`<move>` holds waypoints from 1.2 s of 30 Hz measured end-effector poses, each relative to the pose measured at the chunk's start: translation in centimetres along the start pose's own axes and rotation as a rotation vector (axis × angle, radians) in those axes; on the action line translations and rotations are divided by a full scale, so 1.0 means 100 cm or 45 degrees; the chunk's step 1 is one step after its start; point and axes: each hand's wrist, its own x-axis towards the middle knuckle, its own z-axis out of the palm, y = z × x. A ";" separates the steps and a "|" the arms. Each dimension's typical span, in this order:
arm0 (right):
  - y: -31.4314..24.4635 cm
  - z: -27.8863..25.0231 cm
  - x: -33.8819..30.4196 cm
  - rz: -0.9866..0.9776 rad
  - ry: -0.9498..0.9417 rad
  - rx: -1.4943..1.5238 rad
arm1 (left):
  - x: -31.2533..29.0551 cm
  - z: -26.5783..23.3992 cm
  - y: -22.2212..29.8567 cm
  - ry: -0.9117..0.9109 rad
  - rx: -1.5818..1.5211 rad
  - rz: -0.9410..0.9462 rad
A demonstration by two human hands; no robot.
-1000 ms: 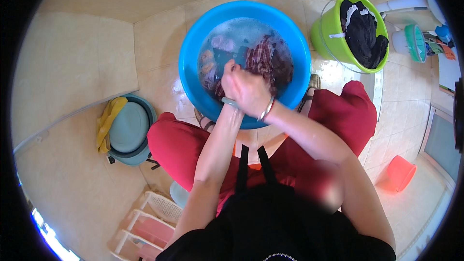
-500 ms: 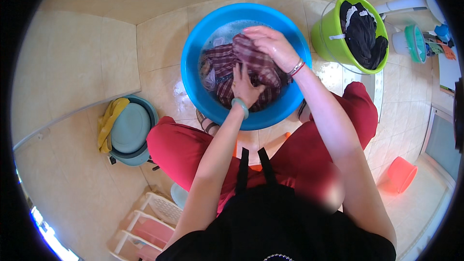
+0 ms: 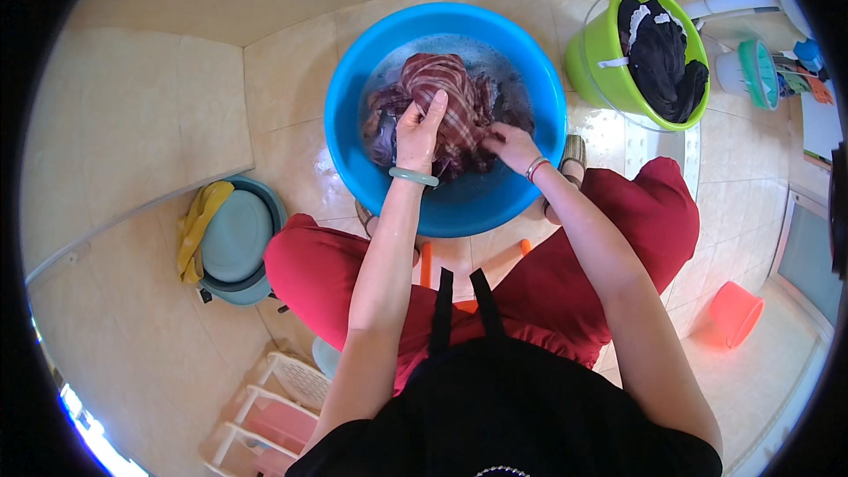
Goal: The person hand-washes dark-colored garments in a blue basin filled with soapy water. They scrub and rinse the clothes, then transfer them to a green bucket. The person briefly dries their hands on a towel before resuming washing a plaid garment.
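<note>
A large blue basin [image 3: 353,185] stands on the floor between my feet, with soapy water in it. Bunched up in the water is a dark red plaid cloth [image 3: 446,93], wet and folded over itself. My left hand [image 3: 418,135], with a pale green bangle at the wrist, grips the cloth near its middle, thumb on top. At the cloth's lower right, my right hand [image 3: 512,146] pinches its edge, fingers curled and partly hidden. Other wet fabric lies under the plaid cloth at the left, too covered to name.
A lime green bucket [image 3: 592,62] holding dark clothes stands right of the basin. Stacked grey-green basins [image 3: 256,287] with a yellow cloth [image 3: 199,225] are at the left. A white rack [image 3: 296,380] is lower left, and a small coral bucket [image 3: 735,314] lower right.
My right hand has dropped from above the cloth to its lower right edge. My left hand has shifted left and up, now gripping the cloth, which is turned and bunched differently.
</note>
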 end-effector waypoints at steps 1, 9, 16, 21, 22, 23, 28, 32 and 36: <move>-0.005 -0.001 0.001 -0.132 0.147 0.060 | -0.003 0.002 0.007 0.002 -0.091 -0.048; -0.079 -0.032 0.005 -0.418 0.324 0.468 | 0.022 -0.066 -0.025 -0.401 0.645 -0.173; -0.110 -0.061 0.024 -0.545 0.171 0.437 | 0.014 -0.078 -0.093 -0.148 1.392 0.410; -0.075 -0.045 0.036 -0.724 0.599 -0.001 | 0.001 -0.031 -0.058 -0.001 0.427 -0.011; -0.063 -0.039 0.036 -0.577 0.547 0.075 | -0.005 -0.018 -0.045 0.055 0.305 -0.055; -0.053 -0.032 0.034 -0.437 0.487 0.147 | -0.007 -0.009 -0.038 0.136 0.203 -0.006; 0.012 -0.002 0.012 0.291 -0.226 -0.435 | -0.012 -0.006 -0.009 -0.032 -0.386 -0.326; -0.009 0.032 -0.023 -0.004 -0.325 0.073 | -0.018 0.004 -0.001 0.134 -0.868 -0.475; -0.012 0.022 -0.014 -0.005 -0.171 1.254 | -0.010 -0.003 0.004 0.124 -1.188 -0.582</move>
